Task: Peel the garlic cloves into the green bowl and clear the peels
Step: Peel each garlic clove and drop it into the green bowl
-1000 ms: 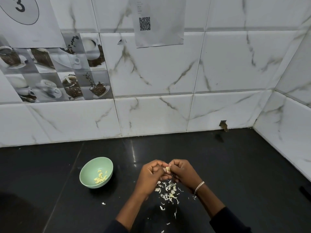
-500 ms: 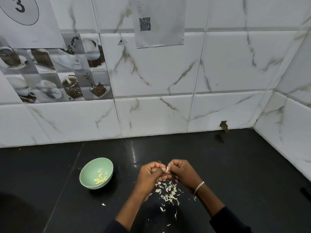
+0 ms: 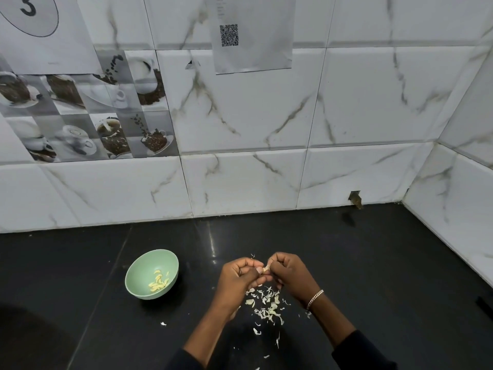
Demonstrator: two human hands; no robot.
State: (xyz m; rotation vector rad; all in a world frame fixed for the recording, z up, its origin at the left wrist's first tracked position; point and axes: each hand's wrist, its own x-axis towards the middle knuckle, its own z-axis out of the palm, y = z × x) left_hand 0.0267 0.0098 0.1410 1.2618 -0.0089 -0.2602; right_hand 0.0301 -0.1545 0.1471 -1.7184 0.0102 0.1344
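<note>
hands: left hand (image 3: 237,276) and right hand (image 3: 289,275) are knuckle to knuckle, low and a bit right of centre in the frame, both hovering over the counter

grip: fingers of both hands are curled in and pinching one garlic clove (image 3: 266,268) between them, only a pale sliver of it shows so can't really say how much skin is left on it

peels (image 3: 268,305): loose papery pile on the black counter (image 3: 373,276) right under the hands, with stray flakes trailing toward the bottom edge and one off to the left

green bowl (image 3: 151,273): sits left of the hands, lower left of centre, clear of the pile

peeled cloves (image 3: 158,281): small yellowish heap in the bottom of the bowl

wrist: silver bracelet (image 3: 314,296) on the right one (dark sleeves at both forearms too)

wall: white marble-look tiles, coffee picture tiles (image 3: 88,110) at upper left, paper sheet with a QR code (image 3: 253,36) at top centre
</note>
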